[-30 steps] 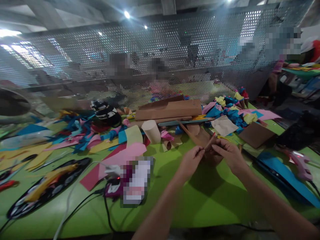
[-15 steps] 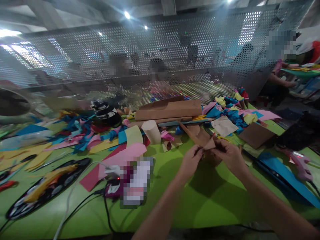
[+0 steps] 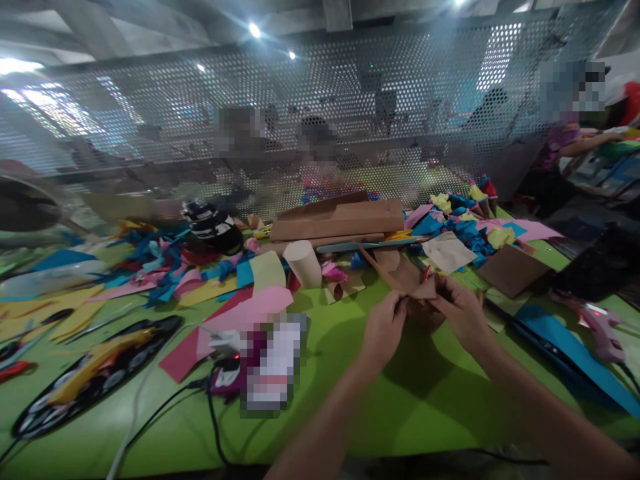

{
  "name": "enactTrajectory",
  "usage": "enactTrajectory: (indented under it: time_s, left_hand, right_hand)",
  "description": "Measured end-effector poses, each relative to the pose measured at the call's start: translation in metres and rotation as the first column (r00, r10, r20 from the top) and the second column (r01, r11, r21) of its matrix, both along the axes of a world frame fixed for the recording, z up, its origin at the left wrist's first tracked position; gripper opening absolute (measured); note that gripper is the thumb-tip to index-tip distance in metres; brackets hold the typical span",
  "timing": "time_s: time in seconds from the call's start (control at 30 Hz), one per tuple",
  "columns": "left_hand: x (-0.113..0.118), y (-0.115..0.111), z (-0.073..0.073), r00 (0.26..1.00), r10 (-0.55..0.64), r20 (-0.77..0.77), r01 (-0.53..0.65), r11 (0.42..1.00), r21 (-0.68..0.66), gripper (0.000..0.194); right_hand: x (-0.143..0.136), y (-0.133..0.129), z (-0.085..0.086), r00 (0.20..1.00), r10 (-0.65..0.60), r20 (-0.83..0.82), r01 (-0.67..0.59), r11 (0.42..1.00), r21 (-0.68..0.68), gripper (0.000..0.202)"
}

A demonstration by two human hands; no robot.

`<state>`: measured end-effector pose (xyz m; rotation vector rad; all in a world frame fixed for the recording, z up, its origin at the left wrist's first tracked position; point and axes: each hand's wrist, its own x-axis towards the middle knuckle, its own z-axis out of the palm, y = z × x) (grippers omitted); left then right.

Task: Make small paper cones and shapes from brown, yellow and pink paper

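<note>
Between both hands is a small piece of brown paper, held above the green table. My left hand pinches its left side, fingers closed. On the other side my right hand is closed on the paper's right edge. A thin red tip sticks up just behind the paper; what it belongs to is hidden. Beyond the hands lies more brown paper, partly covered by them. A white paper roll stands to the left, beside a crumpled pink paper.
A pink glue gun and blue paper lie at the right. On the left are a power strip with cables, a blurred-out flat object and a black tray. A perforated metal screen stands behind. A person is at far right.
The brown paper has shifted slightly right and turned a little in my fingers. Both hands have moved only slightly. The person at far right has leaned and reached further right.
</note>
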<state>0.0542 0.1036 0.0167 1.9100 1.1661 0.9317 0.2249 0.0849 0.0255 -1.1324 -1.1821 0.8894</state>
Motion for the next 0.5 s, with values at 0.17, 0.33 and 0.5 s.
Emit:
enactTrajectory:
  time_s: [0.17, 0.33, 0.5]
  left_hand:
    - [0.0021, -0.0028, -0.0041, 0.988, 0.058, -0.142, -0.037, 0.988, 0.148, 0.023]
    - [0.0034, -0.0036, -0.0055, 0.99, 0.063, -0.129, -0.032, 0.972, 0.231, 0.021]
    - [0.0025, -0.0027, -0.005, 0.989, 0.071, -0.128, -0.049, 0.985, 0.164, 0.022]
  right_hand:
    - [-0.0002, 0.0006, -0.0019, 0.997, 0.021, -0.073, -0.024, 0.999, -0.039, 0.007]
    - [0.0007, 0.0009, -0.0065, 0.993, -0.01, -0.114, 0.003, 0.998, -0.061, 0.009]
    - [0.001, 0.0032, -0.0094, 0.997, 0.014, -0.079, -0.018, 0.999, -0.049, 0.018]
